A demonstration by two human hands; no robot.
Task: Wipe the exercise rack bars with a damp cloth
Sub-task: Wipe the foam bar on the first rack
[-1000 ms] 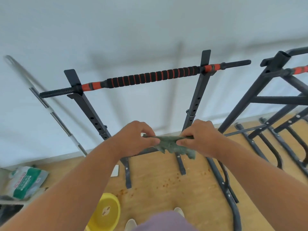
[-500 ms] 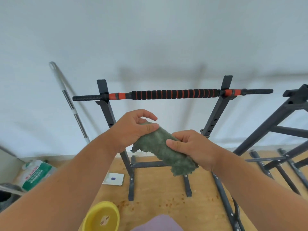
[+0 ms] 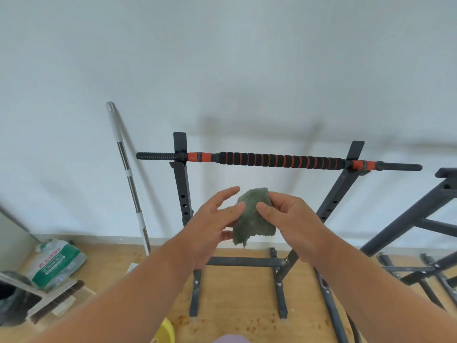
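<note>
A green cloth (image 3: 252,216) hangs in front of me, below the rack's top bar (image 3: 279,160), which is black with orange rings and rests across two black uprights (image 3: 182,191). My right hand (image 3: 284,214) grips the cloth, thumb on its front and fingers behind. My left hand (image 3: 217,221) is beside it with fingers spread and nearly straight, its thumb touching the cloth's left edge. Both hands are clear of the bar, a short way below it.
A mop handle (image 3: 128,179) leans on the white wall at the left. A green-and-white bag (image 3: 57,263) and a brush (image 3: 54,300) lie at the lower left. A yellow basin (image 3: 165,330) sits near my feet. A second dark rack frame (image 3: 420,219) stands at the right.
The cloth went from stretched between both hands to bunched in my right hand and raised toward the bar. My left hand loosened its hold and spread its fingers. The view shifted left.
</note>
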